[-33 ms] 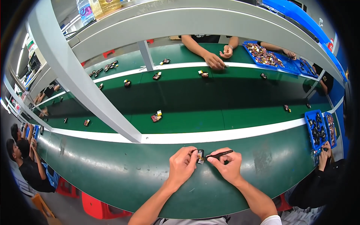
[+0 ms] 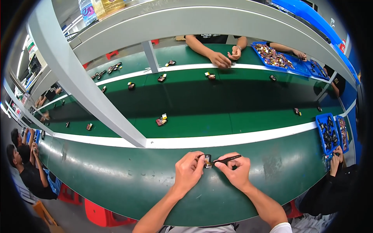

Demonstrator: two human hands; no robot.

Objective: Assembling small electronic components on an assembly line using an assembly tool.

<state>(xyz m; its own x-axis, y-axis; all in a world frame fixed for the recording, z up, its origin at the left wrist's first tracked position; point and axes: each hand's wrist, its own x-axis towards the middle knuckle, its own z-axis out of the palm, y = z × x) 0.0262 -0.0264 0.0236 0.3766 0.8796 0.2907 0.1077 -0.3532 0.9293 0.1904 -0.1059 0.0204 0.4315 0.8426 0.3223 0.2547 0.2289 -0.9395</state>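
Observation:
A small black-framed electronic unit point(image 2: 208, 159) with pale and yellowish parts inside lies on the green bench in front of me. My left hand point(image 2: 188, 170) pinches its left side between thumb and fingers. My right hand point(image 2: 236, 173) is closed on slim black tweezers point(image 2: 230, 159), held slantwise like a pen. Their tips reach the lower right part of the unit; what exactly they touch is too small to tell.
Beyond the white rail point(image 2: 202, 141), a green conveyor belt point(image 2: 248, 124) carries several small units point(image 2: 161, 120). A grey post point(image 2: 89, 77) slants down at the left. Blue trays of parts point(image 2: 319, 121) stand at the right, near a co-worker's hands point(image 2: 335, 161). Another person's hands point(image 2: 221, 60) work across the belt.
The units on the belt have shifted very slightly to the left. Across the belt, the co-worker's hand has moved slightly up and left. My own hands look unchanged.

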